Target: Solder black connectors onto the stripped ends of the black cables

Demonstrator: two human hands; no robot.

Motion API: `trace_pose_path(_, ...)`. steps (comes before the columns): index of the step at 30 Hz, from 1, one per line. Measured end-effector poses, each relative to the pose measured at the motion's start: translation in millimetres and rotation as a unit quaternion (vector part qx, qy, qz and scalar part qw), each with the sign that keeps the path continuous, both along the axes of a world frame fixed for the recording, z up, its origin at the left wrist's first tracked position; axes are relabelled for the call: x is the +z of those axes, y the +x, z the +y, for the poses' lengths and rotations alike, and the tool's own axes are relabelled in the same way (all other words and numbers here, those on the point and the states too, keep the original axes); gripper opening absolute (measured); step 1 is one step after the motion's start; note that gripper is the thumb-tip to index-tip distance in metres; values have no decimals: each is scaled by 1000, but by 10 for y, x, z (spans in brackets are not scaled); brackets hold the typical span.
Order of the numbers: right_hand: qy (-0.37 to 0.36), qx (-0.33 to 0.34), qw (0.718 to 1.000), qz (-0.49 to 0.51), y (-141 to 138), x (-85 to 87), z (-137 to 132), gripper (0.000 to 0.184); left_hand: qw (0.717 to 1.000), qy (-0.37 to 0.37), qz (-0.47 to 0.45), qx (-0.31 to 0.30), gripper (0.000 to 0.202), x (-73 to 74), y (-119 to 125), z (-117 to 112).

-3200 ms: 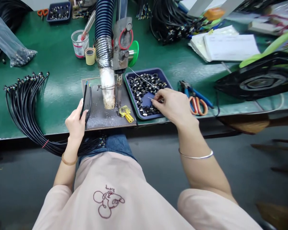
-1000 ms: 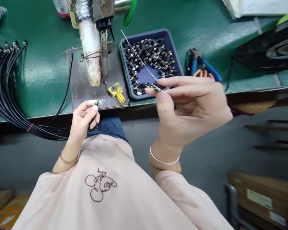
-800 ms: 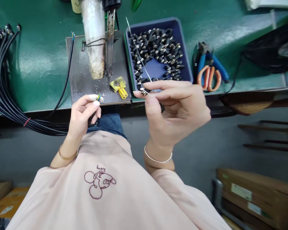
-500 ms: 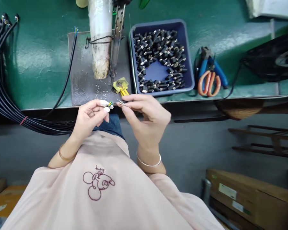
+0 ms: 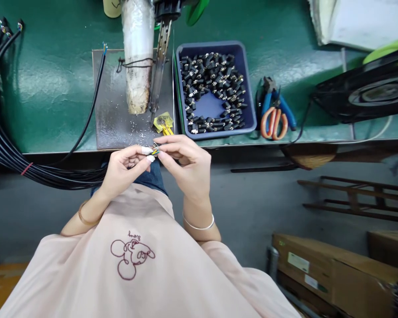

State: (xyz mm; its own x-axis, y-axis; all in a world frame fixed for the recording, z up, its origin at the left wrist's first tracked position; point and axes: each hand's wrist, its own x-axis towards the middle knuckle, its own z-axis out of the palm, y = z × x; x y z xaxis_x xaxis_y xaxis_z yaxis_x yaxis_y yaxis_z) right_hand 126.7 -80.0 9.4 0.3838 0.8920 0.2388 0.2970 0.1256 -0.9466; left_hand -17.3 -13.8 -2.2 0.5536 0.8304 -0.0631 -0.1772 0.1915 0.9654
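Note:
My left hand (image 5: 121, 170), white tape on its thumb and forefinger, pinches a cable end with yellow, green and blue wires (image 5: 155, 152) fanning out. Right against it, the fingertips of my right hand (image 5: 187, 165) are closed on a small connector with metal pins (image 5: 155, 145), mostly hidden by the fingers. Both hands meet just in front of the bench edge. Beyond them, a soldering iron (image 5: 158, 75) points down beside a plastic-wrapped tube (image 5: 137, 57), above a dark board (image 5: 111, 117) scattered with pale specks. A yellow piece (image 5: 164, 121) lies near its tip.
A blue bin (image 5: 252, 117) holds many black connectors with metal pins. Right of it lie cutters with blue handles (image 5: 288, 110) and an orange-handled tool (image 5: 273, 123). A bundle of black cables (image 5: 29, 165) hangs over the bench edge at left. A black fan-like device (image 5: 361, 95) stands at right.
My right hand has moved left, bringing the pinned connector up against the coloured wires in my left hand. The whole view has shifted slightly.

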Motion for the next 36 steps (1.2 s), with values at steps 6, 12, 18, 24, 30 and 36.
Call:
trace_pose_path(6, 2, 18, 999, 39, 19, -36, 11, 8, 995, 90, 19, 25, 12, -43, 9, -9)
trace_pose_path(12, -15, 14, 1000, 20, 54, -44, 18, 8, 935, 330, 128, 36, 15, -76, -25, 10)
trace_pose_path(18, -43, 17, 998, 32, 95, -57, -5, 7, 844, 500, 190, 44, 22, -160, 5, -6)
trace_pose_path(24, -12, 4, 996, 83, 7, -94, -11, 11, 915, 370, 155, 48, 22, -82, 40, -61)
trace_pose_path(30, 69, -58, 990, -105, -164, -67, -32, 12, 995, 42, 72, -51, 38, 54, -17, -26)
trace_pose_path(36, 97, -70, 977, -178, -169, -74, -36, 9, 996, -61, 34, -48, 42, 104, -69, 39)
